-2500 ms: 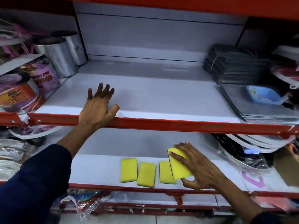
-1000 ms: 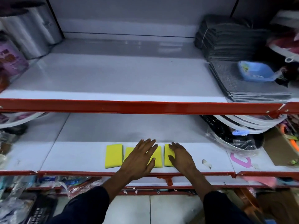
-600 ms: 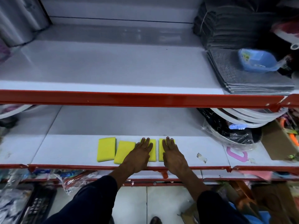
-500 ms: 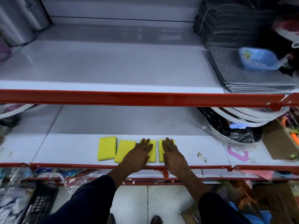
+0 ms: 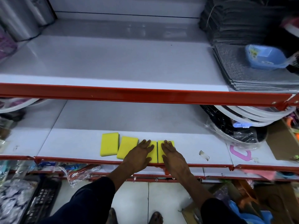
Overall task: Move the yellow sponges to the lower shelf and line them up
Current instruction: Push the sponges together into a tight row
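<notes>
Four flat yellow rectangular sponges (image 5: 127, 149) lie on the white lower shelf (image 5: 72, 143). Our left hand (image 5: 140, 155) and right hand (image 5: 171, 155) press open-palmed on the two nearest, gripping nothing. Left of them one sits skewed; uneven pushing could worsen the row.

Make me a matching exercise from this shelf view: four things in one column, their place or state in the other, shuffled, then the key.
Things:
1. leftmost sponge
2. second sponge
3. blue tub
4. pink ring

Places or states:
A. on the grey mats, upper shelf
B. lying uncovered and tilted on the lower shelf, beside the left hand
C. flat on the lower shelf, right of the right hand
D. lying square at the left end of the row

Pairs: 1-D, 2-B, 3-A, 4-C
</notes>
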